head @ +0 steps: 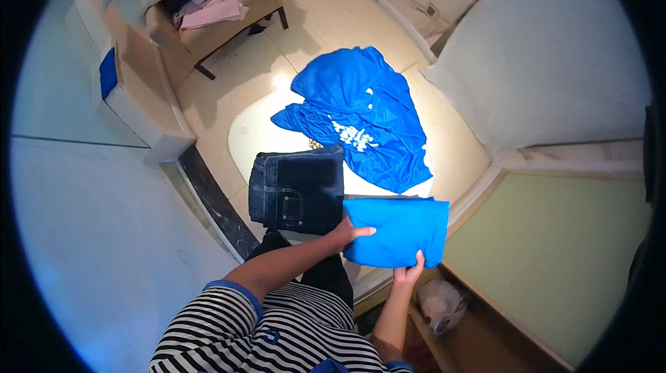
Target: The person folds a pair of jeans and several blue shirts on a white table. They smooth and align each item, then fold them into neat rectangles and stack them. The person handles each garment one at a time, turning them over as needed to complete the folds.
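A folded bright-blue cloth item point(396, 231) lies between my hands. My left hand point(351, 233) grips its left edge with the thumb on top, and my right hand point(411, 270) grips its lower right edge the same way; the fingers beneath are hidden. Left of it, folded dark-blue jeans point(304, 191) rest with a pocket facing up. Beyond both, a crumpled blue garment point(359, 118) with a white print is spread over a white round-edged surface point(242, 136). Part of a small patterned thing point(314, 144) shows between the garment and the jeans.
At the upper left a seat or bench point(223, 27) holds a pink garment point(214, 7) and other cloth. A white-covered block point(541, 55) stands at the upper right. Near my right forearm, a plastic-wrapped bundle point(442, 304) sits in an open wooden compartment beside a pale green panel point(551, 253).
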A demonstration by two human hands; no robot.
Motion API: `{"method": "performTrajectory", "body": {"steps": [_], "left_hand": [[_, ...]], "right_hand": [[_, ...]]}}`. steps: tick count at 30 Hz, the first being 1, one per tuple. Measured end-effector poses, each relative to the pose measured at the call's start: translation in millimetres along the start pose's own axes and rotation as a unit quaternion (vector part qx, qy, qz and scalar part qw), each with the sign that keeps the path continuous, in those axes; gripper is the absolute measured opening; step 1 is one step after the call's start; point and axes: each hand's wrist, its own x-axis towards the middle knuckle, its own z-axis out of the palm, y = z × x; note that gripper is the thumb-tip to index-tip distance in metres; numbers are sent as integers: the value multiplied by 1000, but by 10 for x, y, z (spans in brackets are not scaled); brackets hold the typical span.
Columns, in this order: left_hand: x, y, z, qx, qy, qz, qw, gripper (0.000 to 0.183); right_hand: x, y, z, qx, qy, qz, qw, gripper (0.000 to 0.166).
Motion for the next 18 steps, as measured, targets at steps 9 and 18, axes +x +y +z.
{"method": "performTrajectory", "body": {"steps": [9,18], "left_hand": [[-1594,1286,-1057,3,25,116,993,78],[-1537,1162,-2780,85,145,142,976,80]], "right_hand": [[-816,1247,1307,-49,-81,88,992,84],[-507,2774,1178,-190,-32,189,963,67]]}}
